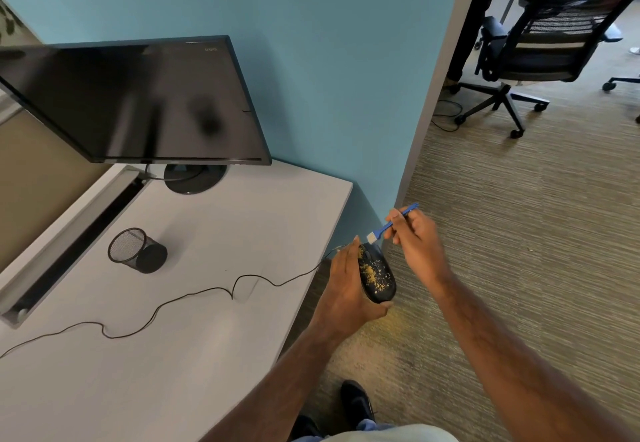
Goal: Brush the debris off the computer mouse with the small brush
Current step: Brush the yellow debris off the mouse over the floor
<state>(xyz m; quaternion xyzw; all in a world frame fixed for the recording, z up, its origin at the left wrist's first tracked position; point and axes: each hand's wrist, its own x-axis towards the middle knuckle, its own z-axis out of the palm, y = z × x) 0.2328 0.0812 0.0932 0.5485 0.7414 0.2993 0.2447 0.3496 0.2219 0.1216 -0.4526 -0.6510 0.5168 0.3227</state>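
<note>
A black computer mouse (377, 277) speckled with yellow-brown debris is held off the desk's right edge, over the carpet, by my left hand (346, 286). Its thin black cable (194, 294) trails left across the desk. My right hand (417, 239) pinches a small blue brush (391, 223) by its handle. The brush's white bristles point down-left and sit right at the mouse's far end, just above or touching it.
The white desk (207, 355) carries a black monitor (138, 102) on a round base and a black mesh pen cup (136, 250) lying on its side. A teal partition (346, 78) stands behind. An office chair (540, 47) stands on the carpet (519, 234) far right.
</note>
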